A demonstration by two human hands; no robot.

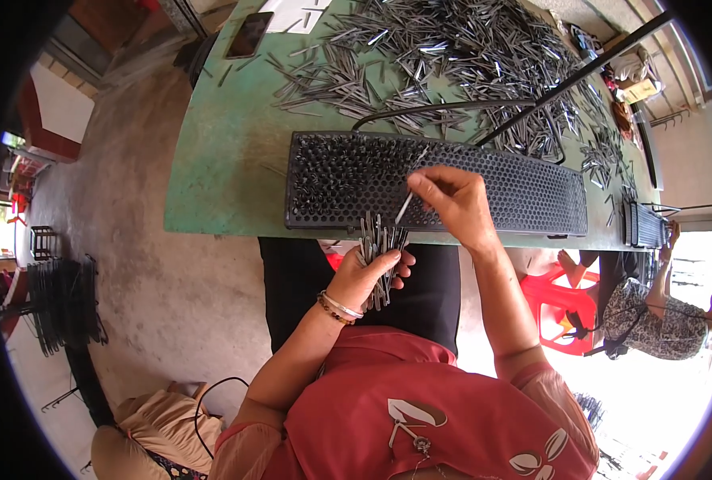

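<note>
My left hand (359, 278) is closed round a bundle of thin dark metal strips (380, 236), their ends sticking out above and below the fingers. A single bright strip (405, 207) is pinched between the thumb and fingers of my right hand (457, 205), tilted over the near side of a long black perforated rack (524, 194). Many strips (324, 172) stand upright in the holes of its left part. The holes toward the right hold none that I can see. The bundle is just in front of the rack's near edge, above my lap.
A large heap of loose strips (460, 48) spreads over the far side of the green table (228, 160). A dark phone (249, 35) lies far left. Over the rack slants a black bar (588, 68). Another person (652, 320) works at right by a red stool (560, 304).
</note>
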